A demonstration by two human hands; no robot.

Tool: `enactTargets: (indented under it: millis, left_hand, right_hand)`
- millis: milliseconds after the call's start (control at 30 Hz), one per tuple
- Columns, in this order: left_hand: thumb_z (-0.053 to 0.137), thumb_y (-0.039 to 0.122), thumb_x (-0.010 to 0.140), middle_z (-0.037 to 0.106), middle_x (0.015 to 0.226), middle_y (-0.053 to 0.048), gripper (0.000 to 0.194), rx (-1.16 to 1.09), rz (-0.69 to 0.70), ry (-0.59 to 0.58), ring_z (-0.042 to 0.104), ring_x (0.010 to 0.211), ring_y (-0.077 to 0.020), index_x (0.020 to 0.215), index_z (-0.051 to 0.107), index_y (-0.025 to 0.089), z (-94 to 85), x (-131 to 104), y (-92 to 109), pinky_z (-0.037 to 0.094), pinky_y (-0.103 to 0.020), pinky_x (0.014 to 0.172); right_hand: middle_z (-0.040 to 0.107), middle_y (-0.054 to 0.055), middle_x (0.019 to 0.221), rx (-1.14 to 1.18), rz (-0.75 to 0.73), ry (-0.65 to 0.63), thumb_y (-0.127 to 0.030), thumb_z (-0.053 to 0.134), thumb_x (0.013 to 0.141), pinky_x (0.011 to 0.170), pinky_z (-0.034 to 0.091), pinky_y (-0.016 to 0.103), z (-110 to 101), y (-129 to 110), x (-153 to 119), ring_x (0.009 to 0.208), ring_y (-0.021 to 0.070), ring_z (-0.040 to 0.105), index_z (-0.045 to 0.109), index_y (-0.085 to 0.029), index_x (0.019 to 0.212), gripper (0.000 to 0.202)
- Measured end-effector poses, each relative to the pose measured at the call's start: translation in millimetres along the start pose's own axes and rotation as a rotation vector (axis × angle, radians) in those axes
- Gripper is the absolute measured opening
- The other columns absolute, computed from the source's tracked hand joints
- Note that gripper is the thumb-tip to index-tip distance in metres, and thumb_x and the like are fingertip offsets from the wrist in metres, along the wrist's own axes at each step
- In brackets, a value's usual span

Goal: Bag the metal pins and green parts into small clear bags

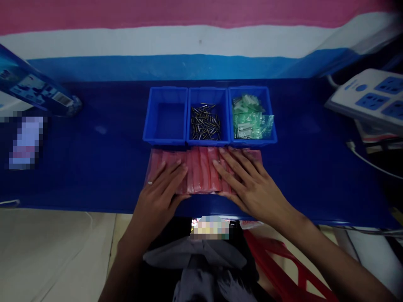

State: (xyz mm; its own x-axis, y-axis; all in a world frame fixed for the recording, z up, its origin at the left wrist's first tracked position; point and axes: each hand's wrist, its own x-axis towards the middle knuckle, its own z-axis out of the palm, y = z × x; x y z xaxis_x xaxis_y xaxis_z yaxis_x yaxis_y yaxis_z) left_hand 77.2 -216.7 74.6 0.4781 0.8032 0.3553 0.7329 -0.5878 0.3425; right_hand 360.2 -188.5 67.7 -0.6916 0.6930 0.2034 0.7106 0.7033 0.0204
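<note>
1. When read as a clock centred on the row of pink bags [203, 172], puts the row itself on the blue desk [103, 176], close to the 6 o'clock edge, flat and overlapping.
2. Rests the left hand [157, 188] on the 9 o'clock part of the row, palm down, with a ring [150, 182] on one finger.
3. Spreads the right hand [248, 184] over the 3 o'clock part, fingertips pointing between 10 and 11 o'clock.
4. Has both hands unclenched, lying on the bags from above; cannot tell how firmly.
5. Shows a middle tray [208, 143] with metal pins [206, 124] at 12 o'clock, just past the bags, between a second tray [166, 113] near 11 and a third tray [254, 141] with green packets [251, 119] between 1 and 2.
6. Includes a white power strip [349, 94] between 2 and 3 o'clock, a blue box [37, 86] near 10, and a striped cloth [201, 40] at 12, beyond the trays.
</note>
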Motion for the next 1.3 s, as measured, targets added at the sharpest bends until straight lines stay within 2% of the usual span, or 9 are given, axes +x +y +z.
enactTargets:
  millis: [133, 233, 400, 533, 700, 800, 933, 1100, 1300]
  left_hand:
    - [0.069, 0.031, 0.100, 0.063, 0.149, -0.009, 0.050, 0.093, 0.019, 0.013, 0.052, 0.148, -0.0338, 0.146, 0.056, 0.015, 5.1, -1.3, -16.1, 0.038, -0.070, 0.128]
    - [0.067, 0.044, 0.100, 0.055, 0.158, -0.010, 0.061, 0.122, 0.045, -0.048, 0.041, 0.155, -0.0397, 0.151, 0.051, 0.015, 5.4, 0.3, -25.1, 0.036, -0.076, 0.126]
    - [0.067, 0.044, 0.100, 0.049, 0.162, -0.014, 0.063, 0.159, 0.072, -0.062, 0.041, 0.156, -0.0404, 0.153, 0.049, 0.013, -3.9, 1.8, -28.4, 0.039, -0.072, 0.127]
    - [0.070, 0.047, 0.098, 0.048, 0.162, -0.016, 0.067, 0.188, 0.128, -0.005, 0.038, 0.157, -0.0424, 0.151, 0.051, 0.011, -6.0, 10.4, -9.0, 0.037, -0.069, 0.129]
    - [0.068, 0.049, 0.099, 0.046, 0.164, -0.014, 0.070, 0.196, 0.222, -0.059, 0.043, 0.155, -0.0369, 0.155, 0.048, 0.012, 22.1, 25.9, 23.3, 0.045, -0.059, 0.128]
    - [0.069, 0.040, 0.101, 0.056, 0.158, -0.009, 0.055, 0.200, 0.200, 0.012, 0.052, 0.149, -0.0326, 0.147, 0.057, 0.014, 40.0, 33.1, 32.0, 0.052, -0.052, 0.122]
    - [0.067, 0.039, 0.102, 0.064, 0.149, -0.010, 0.047, 0.152, 0.146, 0.074, 0.064, 0.136, -0.0283, 0.139, 0.063, 0.012, 42.3, 37.5, 30.2, 0.061, -0.046, 0.109]
    - [0.072, 0.032, 0.099, 0.062, 0.150, -0.014, 0.048, 0.071, 0.175, 0.045, 0.058, 0.143, -0.0305, 0.141, 0.060, 0.012, 34.6, 36.1, 20.2, 0.055, -0.054, 0.121]
    - [0.071, 0.031, 0.100, 0.062, 0.150, -0.014, 0.048, -0.011, 0.171, 0.011, 0.059, 0.141, -0.0298, 0.142, 0.058, 0.011, 28.9, 35.8, 11.7, 0.057, -0.052, 0.119]
  right_hand:
    - [0.033, 0.019, 0.172, 0.002, -0.002, -0.010, -0.054, 0.054, 0.104, 0.124, 0.043, 0.064, 3.1, -2.4, 2.8, 0.157, 0.0412, 0.039, 0.033, -0.013, 0.166, 0.078]
    - [0.028, 0.018, 0.174, 0.019, -0.020, -0.037, -0.061, 0.051, 0.103, 0.124, 0.042, 0.063, -0.4, 0.1, 3.4, 0.159, 0.0411, 0.036, 0.027, -0.017, 0.169, 0.082]
    - [0.023, 0.023, 0.175, 0.070, -0.074, 0.035, -0.057, 0.051, 0.104, 0.130, 0.036, 0.056, -8.9, 5.8, -8.4, 0.164, 0.0366, 0.025, 0.020, -0.003, 0.168, 0.089]
    - [0.026, 0.023, 0.174, 0.038, -0.016, -0.002, -0.050, 0.050, 0.106, 0.132, 0.035, 0.054, -5.8, 4.6, -18.8, 0.164, 0.0349, 0.026, 0.021, 0.001, 0.166, 0.083]
    - [0.030, 0.025, 0.172, -0.014, 0.034, -0.023, -0.051, 0.047, 0.107, 0.127, 0.041, 0.061, -2.8, 2.8, -20.8, 0.163, 0.0396, 0.029, 0.025, 0.000, 0.166, 0.080]
    - [0.033, 0.024, 0.171, -0.030, 0.000, -0.007, -0.044, 0.052, 0.106, 0.125, 0.043, 0.064, -5.1, 3.0, -20.2, 0.162, 0.0417, 0.030, 0.030, -0.002, 0.164, 0.075]
    - [0.037, 0.021, 0.169, -0.056, 0.032, -0.013, -0.036, 0.057, 0.105, 0.121, 0.046, 0.066, -6.9, 3.7, -19.4, 0.158, 0.0420, 0.038, 0.032, -0.005, 0.164, 0.072]
    - [0.035, 0.018, 0.170, -0.046, 0.043, -0.015, -0.038, 0.058, 0.104, 0.122, 0.044, 0.066, -4.4, 1.7, -14.0, 0.157, 0.0399, 0.039, 0.024, -0.007, 0.167, 0.078]
    - [0.044, 0.015, 0.167, -0.098, 0.013, -0.001, -0.041, 0.058, 0.104, 0.115, 0.049, 0.059, -7.3, -3.5, -2.4, 0.146, 0.0390, 0.050, 0.041, -0.006, 0.160, 0.068]
